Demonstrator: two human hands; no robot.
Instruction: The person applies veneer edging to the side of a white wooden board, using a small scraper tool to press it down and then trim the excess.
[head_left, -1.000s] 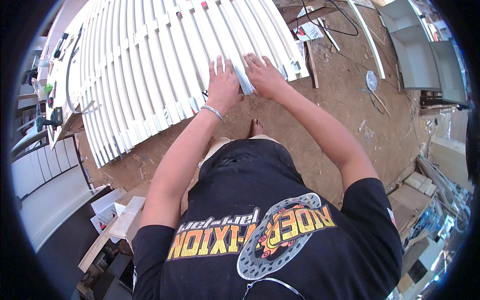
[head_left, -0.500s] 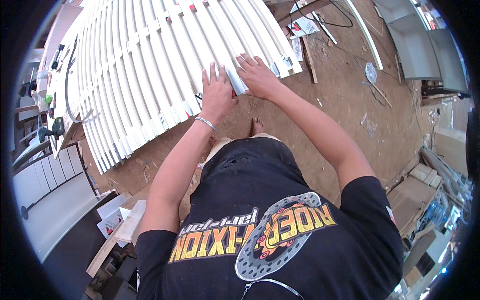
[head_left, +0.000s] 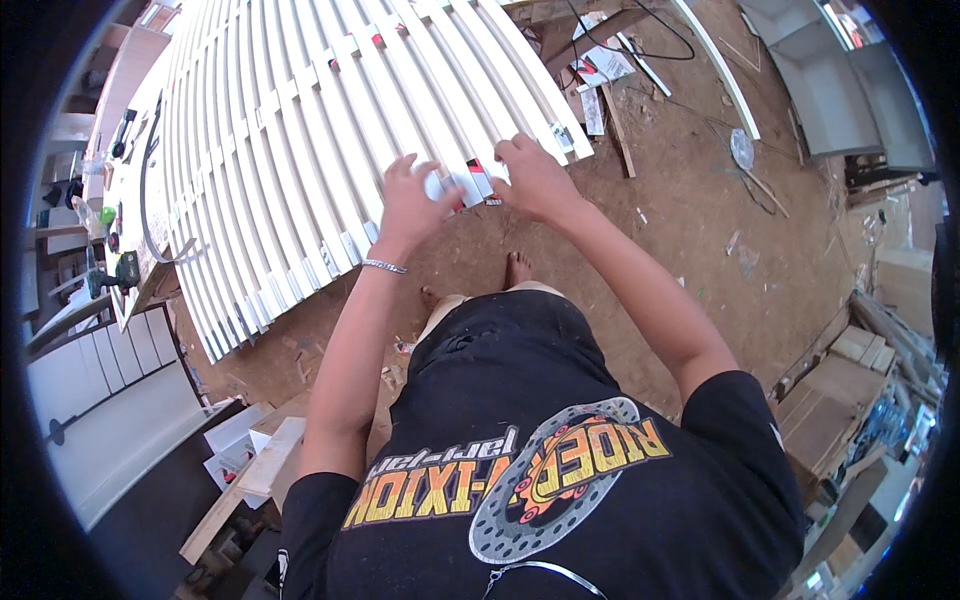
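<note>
A large panel of long white slats (head_left: pixel 330 150) lies before me, joined by pale cross strips. My left hand (head_left: pixel 415 203) is over the near slat ends, with its fingers spread and slightly blurred and nothing seen in them. To its right, my right hand (head_left: pixel 538 182) is at the end of a neighbouring slat. Its fingers are bent and its thumb stands apart, with no held object visible; whether it touches the slat is unclear. Between the hands a red and black label (head_left: pixel 474 166) shows on a slat end.
A cordless drill (head_left: pixel 115 272) lies on the bench at left. White cabinet boxes (head_left: pixel 815 80) stand at far right. A long white strip (head_left: pixel 725 70), a black cable (head_left: pixel 655 48) and scraps lie on the brown floor. Wood offcuts (head_left: pixel 245 475) are piled at lower left.
Both hands have risen from lying flat on the slats, and their fingers have bent. The left has shifted slightly left, the right slightly right, uncovering the red and black label.
</note>
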